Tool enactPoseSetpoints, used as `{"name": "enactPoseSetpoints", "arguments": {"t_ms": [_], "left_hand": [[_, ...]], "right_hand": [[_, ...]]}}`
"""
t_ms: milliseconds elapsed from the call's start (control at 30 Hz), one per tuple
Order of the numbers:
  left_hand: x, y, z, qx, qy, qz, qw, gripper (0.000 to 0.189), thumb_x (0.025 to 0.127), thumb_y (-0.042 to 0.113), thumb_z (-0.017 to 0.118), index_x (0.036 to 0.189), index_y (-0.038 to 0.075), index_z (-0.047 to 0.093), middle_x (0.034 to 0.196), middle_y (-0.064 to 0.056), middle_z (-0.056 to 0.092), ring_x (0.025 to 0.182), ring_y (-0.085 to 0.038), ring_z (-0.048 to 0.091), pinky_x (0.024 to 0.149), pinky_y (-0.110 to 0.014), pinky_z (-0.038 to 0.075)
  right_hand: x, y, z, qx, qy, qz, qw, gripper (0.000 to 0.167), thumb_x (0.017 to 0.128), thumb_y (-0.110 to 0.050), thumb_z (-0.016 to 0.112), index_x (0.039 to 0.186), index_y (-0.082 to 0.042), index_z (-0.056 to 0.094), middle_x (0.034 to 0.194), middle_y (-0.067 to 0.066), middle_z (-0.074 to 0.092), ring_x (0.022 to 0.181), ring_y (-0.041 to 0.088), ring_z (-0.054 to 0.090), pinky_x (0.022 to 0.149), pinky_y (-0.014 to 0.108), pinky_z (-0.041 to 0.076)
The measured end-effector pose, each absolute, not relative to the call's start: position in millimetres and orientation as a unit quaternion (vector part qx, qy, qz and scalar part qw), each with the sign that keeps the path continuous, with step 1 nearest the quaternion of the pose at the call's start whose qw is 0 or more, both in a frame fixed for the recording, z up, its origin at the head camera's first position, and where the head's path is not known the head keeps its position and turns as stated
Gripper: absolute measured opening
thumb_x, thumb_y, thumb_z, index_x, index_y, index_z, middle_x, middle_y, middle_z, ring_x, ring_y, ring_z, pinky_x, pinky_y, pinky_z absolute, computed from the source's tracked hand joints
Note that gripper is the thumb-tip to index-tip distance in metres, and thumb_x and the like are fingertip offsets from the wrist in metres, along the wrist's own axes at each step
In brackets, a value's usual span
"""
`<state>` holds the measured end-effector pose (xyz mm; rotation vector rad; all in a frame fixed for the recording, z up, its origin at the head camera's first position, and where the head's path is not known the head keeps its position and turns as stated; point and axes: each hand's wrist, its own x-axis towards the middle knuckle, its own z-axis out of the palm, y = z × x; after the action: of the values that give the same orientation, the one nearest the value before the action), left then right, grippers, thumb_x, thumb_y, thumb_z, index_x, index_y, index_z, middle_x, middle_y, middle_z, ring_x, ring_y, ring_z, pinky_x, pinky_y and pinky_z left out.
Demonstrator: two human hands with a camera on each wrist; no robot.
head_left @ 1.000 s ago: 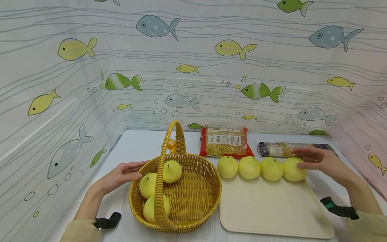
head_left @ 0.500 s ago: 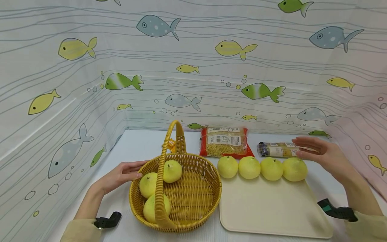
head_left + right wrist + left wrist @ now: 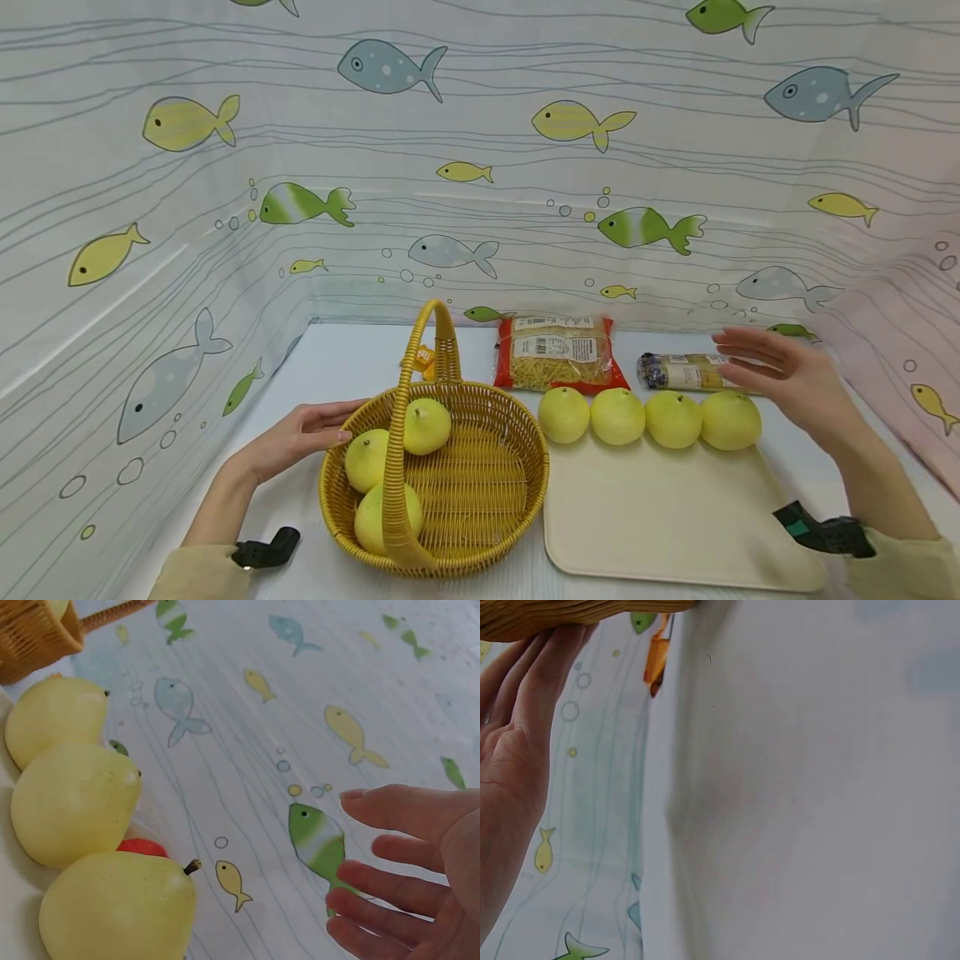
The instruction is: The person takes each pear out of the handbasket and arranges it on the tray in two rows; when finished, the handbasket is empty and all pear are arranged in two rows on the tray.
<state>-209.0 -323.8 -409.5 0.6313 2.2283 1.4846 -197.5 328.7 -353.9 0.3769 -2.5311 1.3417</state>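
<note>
My left hand [image 3: 306, 440] rests against the left side of a yellow wicker basket [image 3: 525, 433], fingers straight. In the left wrist view, that hand's fingers [image 3: 536, 682] touch the basket's wall from outside. Three yellow pears lie in the basket: a back pear [image 3: 427, 425], a left pear [image 3: 366, 461] and a front pear [image 3: 369, 518]. Several more stand in a row along the back of a cream tray [image 3: 675, 517], the rightmost pear [image 3: 731, 421] closest to my right hand [image 3: 798, 379]. That hand hovers above and behind it with spread fingers and holds nothing.
Behind the row lie a red-edged bag of pasta [image 3: 555, 354] and a long dark-ended pasta packet [image 3: 682, 372], partly covered by my right hand. A small orange wrapper [image 3: 424, 360] shows behind the basket handle [image 3: 408, 392]. Fish-printed sheeting [image 3: 525, 233] encloses the table.
My right hand has come off the rightmost pear, rising up and slightly to the left. The pears stay where they were. My left hand and the basket have not moved.
</note>
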Motion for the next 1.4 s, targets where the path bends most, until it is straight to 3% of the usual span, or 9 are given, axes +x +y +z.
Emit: {"name": "enactPoseSetpoints", "arguments": {"t_ms": [267,500,800,1033,1133,1300,1400], "left_hand": [[-211,-325,-410,0.229,0.796,0.527,0.192,0.052,0.102,0.012,0.054,0.152,0.004,0.041,0.154,-0.021,0.042,0.128,-0.003,0.055,0.099,-0.018,0.045],[-210,-324,-411,0.224,0.794,0.53,0.195,0.052,0.102,0.012,0.054,0.152,0.003,0.041,0.154,-0.022,0.041,0.128,-0.002,0.055,0.099,-0.018,0.045],[-211,-324,-411,0.223,0.797,0.526,0.194,0.052,0.102,0.013,0.054,0.152,0.004,0.041,0.154,-0.021,0.042,0.128,-0.002,0.054,0.099,-0.018,0.046],[-212,-324,-411,0.224,0.799,0.524,0.194,0.052,0.102,0.013,0.054,0.152,0.005,0.042,0.155,-0.02,0.042,0.128,-0.001,0.054,0.099,-0.018,0.046],[-211,-323,-410,0.225,0.8,0.522,0.194,0.052,0.102,0.014,0.054,0.152,0.005,0.042,0.155,-0.019,0.042,0.128,0.001,0.054,0.099,-0.018,0.046],[-211,-323,-409,0.226,0.801,0.52,0.191,0.052,0.102,0.014,0.054,0.152,0.005,0.042,0.154,-0.019,0.043,0.128,-0.001,0.054,0.099,-0.018,0.045],[-211,-323,-410,0.225,0.804,0.518,0.189,0.051,0.102,0.015,0.054,0.152,0.007,0.043,0.153,-0.017,0.044,0.129,-0.001,0.053,0.099,-0.017,0.044]], "right_hand": [[-192,310,-348,0.115,-0.882,0.437,0.135,0.053,0.092,-0.017,0.074,0.142,-0.016,0.055,0.128,-0.017,0.061,0.108,-0.016,0.057,0.082,0.004,0.047],[-182,292,-340,0.117,-0.898,0.406,0.121,0.057,0.092,-0.026,0.074,0.144,-0.022,0.052,0.139,0.007,0.058,0.112,-0.017,0.05,0.081,0.005,0.046],[-176,271,-338,0.156,-0.889,0.416,0.111,0.056,0.09,-0.022,0.076,0.142,-0.024,0.055,0.137,0.004,0.061,0.114,-0.015,0.053,0.085,0.007,0.046],[-175,247,-343,0.202,-0.879,0.421,0.095,0.055,0.091,-0.02,0.075,0.143,-0.019,0.055,0.136,0.011,0.061,0.113,-0.016,0.053,0.09,0.009,0.046],[-176,236,-344,0.212,-0.877,0.424,0.084,0.055,0.091,-0.02,0.075,0.142,-0.02,0.056,0.136,0.011,0.061,0.116,-0.008,0.057,0.094,0.01,0.046],[-180,214,-346,0.24,-0.866,0.433,0.072,0.055,0.09,-0.02,0.076,0.141,-0.019,0.056,0.136,0.004,0.062,0.124,0.022,0.061,0.1,0.017,0.046],[-182,199,-347,0.257,-0.859,0.439,0.056,0.056,0.09,-0.022,0.076,0.141,-0.02,0.056,0.137,0.001,0.061,0.126,0.028,0.059,0.103,0.026,0.048]]}}
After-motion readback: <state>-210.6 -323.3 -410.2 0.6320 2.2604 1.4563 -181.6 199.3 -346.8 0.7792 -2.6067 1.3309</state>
